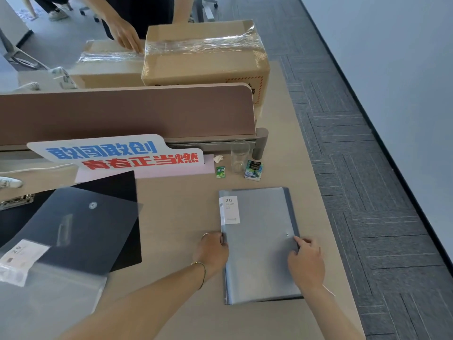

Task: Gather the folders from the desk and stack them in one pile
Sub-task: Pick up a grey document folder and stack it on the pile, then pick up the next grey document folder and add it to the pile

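Note:
A small pile of grey translucent folders [259, 244] with a white "20 pockets" label lies on the right part of the desk [176, 217]. My left hand [213, 250] presses against the pile's left edge, fingers curled on the spine. My right hand [306, 262] rests on its right edge, index finger near the snap button. Another translucent grey folder [73, 231] with a white label lies tilted at the left, partly over a black mat [122, 187]. A further clear folder [54, 298] lies below it at the lower left.
A pink divider panel [127, 114] runs across the desk, with a printed sign [115, 153] leaning in front. A clear glass [239, 157], a green gum packet [220, 172] and a small box [254, 170] stand behind the pile. Cardboard boxes [203, 55] and another person's hand [127, 35] are beyond.

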Tool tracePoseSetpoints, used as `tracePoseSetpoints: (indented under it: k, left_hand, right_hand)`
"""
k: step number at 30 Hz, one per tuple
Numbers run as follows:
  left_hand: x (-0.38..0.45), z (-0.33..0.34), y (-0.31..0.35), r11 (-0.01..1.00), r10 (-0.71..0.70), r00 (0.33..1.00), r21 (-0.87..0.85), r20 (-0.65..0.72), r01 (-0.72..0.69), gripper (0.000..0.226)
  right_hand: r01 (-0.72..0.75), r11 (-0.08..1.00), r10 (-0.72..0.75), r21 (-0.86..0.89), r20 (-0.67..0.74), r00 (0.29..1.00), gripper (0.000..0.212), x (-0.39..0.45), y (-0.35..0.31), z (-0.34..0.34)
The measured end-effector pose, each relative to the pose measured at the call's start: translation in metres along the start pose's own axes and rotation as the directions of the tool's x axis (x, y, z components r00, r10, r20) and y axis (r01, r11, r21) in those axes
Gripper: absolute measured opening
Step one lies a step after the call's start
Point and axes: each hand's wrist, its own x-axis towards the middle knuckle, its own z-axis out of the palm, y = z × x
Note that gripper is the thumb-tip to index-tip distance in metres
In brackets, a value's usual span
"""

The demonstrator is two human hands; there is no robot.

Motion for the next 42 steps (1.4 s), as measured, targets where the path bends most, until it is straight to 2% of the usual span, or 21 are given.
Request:
tracePoseSetpoints:
  k: [2,6,10,13,18,25,34,42]
  left_hand:
    - [-0.002,-0.008,0.003,0.997,0.034,0.999,0.063,0.004,-0.034,0.015]
    - [-0.012,-0.031,0.006,0.959,0.192,0.981,0.218,-0.025,-0.182,0.05]
    - [-0.023,-0.068,0.002,0.806,0.382,0.924,0.497,-0.025,-0.32,0.062]
    - [-0.03,-0.093,-0.011,0.726,0.432,0.902,0.597,-0.01,-0.341,0.065]
    - [-0.045,-0.136,-0.044,0.714,0.463,0.884,0.618,-0.066,-0.328,0.064]
    - [-0.059,-0.201,-0.122,0.794,0.374,0.913,0.565,-0.162,-0.225,0.065]
    - [-0.067,-0.274,-0.229,0.872,0.168,0.944,0.489,-0.284,-0.008,0.064]
    - [-0.081,-0.308,-0.321,0.921,-0.082,0.955,0.343,-0.286,0.182,0.064]
  right_hand:
    - [0.048,0.997,-0.049,-0.053,-0.012,0.999,0.055,-0.005,-0.008,-0.001]
    - [0.235,0.971,-0.237,-0.05,-0.036,0.971,0.062,-0.018,-0.034,-0.001]
    - [0.433,0.9,-0.435,-0.042,-0.096,0.895,0.063,-0.043,-0.073,-0.002]
    - [0.525,0.848,-0.529,-0.07,-0.077,0.845,0.064,-0.063,-0.106,0.0]
    - [0.605,0.792,-0.609,-0.081,-0.046,0.792,0.063,-0.092,-0.158,0.014]
    - [0.698,0.713,-0.698,-0.065,0.024,0.716,0.065,-0.135,-0.238,0.054]
    - [0.777,0.629,-0.763,-0.037,0.164,0.625,0.065,-0.188,-0.329,0.121]
    - [0.808,0.587,-0.752,-0.046,0.339,0.566,0.064,-0.217,-0.372,0.187]
